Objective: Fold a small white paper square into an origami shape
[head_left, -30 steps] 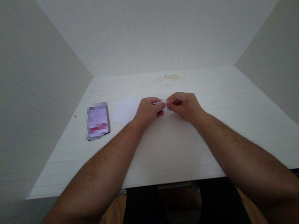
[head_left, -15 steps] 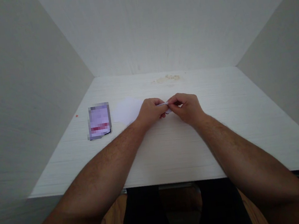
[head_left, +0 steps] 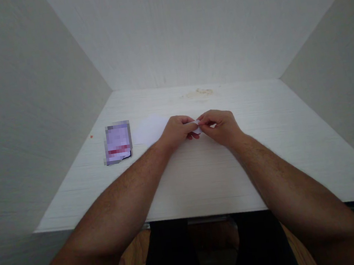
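Observation:
My left hand (head_left: 178,131) and my right hand (head_left: 219,125) meet near the middle of the white table (head_left: 203,181). Both pinch a small folded piece of white paper (head_left: 196,126) between thumbs and fingertips, just above the tabletop. Most of that piece is hidden by my fingers. A flat white sheet of paper (head_left: 148,130) lies on the table just left of my left hand.
A blurred purple and white card or packet (head_left: 118,142) lies at the left of the table. A brownish stain (head_left: 200,93) marks the far edge. White walls close in the table at the left, back and right. A small red speck (head_left: 91,137) sits at far left.
Both hands stay in the same spot; the fingers shift slightly on the small piece of paper. The sheet and the card have not moved.

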The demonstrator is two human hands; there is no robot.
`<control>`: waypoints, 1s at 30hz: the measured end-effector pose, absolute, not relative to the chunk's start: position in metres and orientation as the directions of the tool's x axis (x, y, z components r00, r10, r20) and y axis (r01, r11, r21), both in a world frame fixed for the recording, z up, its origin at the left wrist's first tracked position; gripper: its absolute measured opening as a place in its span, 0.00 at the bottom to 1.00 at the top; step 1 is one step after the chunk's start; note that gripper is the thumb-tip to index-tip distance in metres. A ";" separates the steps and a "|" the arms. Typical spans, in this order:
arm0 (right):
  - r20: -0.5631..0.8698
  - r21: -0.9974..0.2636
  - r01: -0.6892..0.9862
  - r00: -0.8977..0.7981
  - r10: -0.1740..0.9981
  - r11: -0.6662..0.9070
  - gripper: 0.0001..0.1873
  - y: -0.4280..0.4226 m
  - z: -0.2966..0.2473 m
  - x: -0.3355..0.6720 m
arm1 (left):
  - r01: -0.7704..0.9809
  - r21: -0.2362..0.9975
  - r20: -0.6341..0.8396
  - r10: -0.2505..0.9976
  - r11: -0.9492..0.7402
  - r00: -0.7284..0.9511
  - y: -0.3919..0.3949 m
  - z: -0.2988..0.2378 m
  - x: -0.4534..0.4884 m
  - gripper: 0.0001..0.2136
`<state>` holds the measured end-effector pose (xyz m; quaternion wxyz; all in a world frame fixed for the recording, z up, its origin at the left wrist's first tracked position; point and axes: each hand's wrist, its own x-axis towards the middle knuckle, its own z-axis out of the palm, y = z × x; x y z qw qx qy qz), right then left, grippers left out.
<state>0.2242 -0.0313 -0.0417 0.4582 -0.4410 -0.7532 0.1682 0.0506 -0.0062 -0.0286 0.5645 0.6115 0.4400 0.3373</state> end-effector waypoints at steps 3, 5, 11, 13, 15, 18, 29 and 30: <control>0.545 -0.658 0.499 -0.202 0.814 0.564 0.05 -0.031 -0.041 0.225 | 0.105 0.993 -0.084 0.915 0.046 0.394 -0.004 -0.031 0.050 0.03; 0.556 -0.649 0.494 -0.210 0.804 0.578 0.05 -0.031 -0.040 0.225 | 0.086 0.994 -0.093 0.912 0.063 0.399 -0.004 -0.032 0.049 0.03; 0.573 -0.622 0.501 -0.232 0.786 0.602 0.06 -0.031 -0.040 0.226 | 0.036 0.993 -0.114 0.902 0.109 0.417 -0.003 -0.032 0.049 0.02; 0.593 -0.607 0.494 -0.238 0.769 0.622 0.07 -0.031 -0.040 0.227 | 0.024 0.993 -0.115 0.901 0.115 0.418 -0.003 -0.032 0.049 0.03; 0.608 -0.597 0.490 -0.241 0.757 0.636 0.07 -0.031 -0.040 0.227 | 0.033 0.994 -0.112 0.901 0.109 0.419 -0.003 -0.032 0.049 0.04; 0.601 -0.614 0.479 -0.233 0.765 0.628 0.07 -0.031 -0.040 0.226 | 0.052 0.994 -0.108 0.906 0.095 0.409 -0.003 -0.032 0.049 0.06; 0.554 -0.727 0.402 -0.135 0.822 0.556 0.03 -0.026 -0.048 0.225 | 0.075 0.995 -0.096 0.914 0.072 0.395 -0.001 -0.036 0.050 0.04; 0.541 -0.739 0.399 -0.127 0.831 0.542 0.03 -0.026 -0.049 0.225 | 0.082 0.994 -0.094 0.914 0.067 0.395 0.000 -0.037 0.049 0.04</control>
